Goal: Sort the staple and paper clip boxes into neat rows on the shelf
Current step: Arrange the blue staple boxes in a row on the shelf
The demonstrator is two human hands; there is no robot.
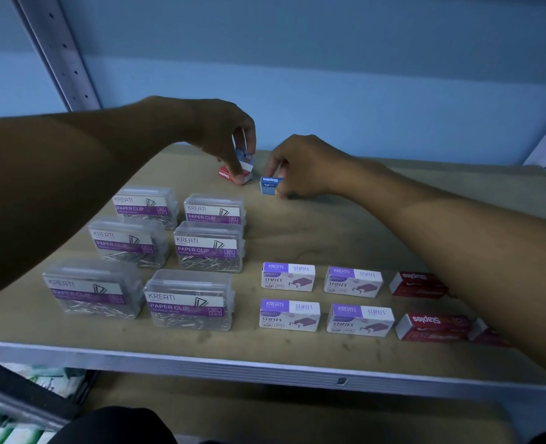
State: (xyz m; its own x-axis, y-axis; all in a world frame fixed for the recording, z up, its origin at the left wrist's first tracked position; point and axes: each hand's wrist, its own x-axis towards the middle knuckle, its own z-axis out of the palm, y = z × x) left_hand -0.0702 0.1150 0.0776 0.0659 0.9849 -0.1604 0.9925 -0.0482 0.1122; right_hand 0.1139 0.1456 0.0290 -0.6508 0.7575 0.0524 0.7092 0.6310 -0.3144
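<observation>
Head view: both my arms reach to the back of the shelf (297, 354).

My left hand (223, 136) is curled, fingers pinched on a small blue box (242, 153) held tilted just above a red Staples box (233, 174). My thumb tip touches the white end of that red box. Can't tell if the blue one touches the red one or hangs clear.

My right hand (300, 165) pinches a blue Staples box (270, 184) between thumb and fingers. The box stands on the shelf board, label facing me, just right of the red one, apart from it.

Clear paper clip boxes sit left, two columns by three rows: back pair (146, 206) and (215, 211), middle pair (127, 241) and (209, 246), front pair (93, 288) and (190, 299). Labels face me; rows run roughly straight.

Purple-and-white staple boxes sit right of them, two by two: (288, 276), (353, 281), (290, 315), (360, 319).

Further right, red staple boxes: one in the back row (417, 283), one in front (431, 326), another (486, 334) partly hidden under my right forearm.

Behind the shelf: blue wall, perforated metal upright (60, 56) at left.
</observation>
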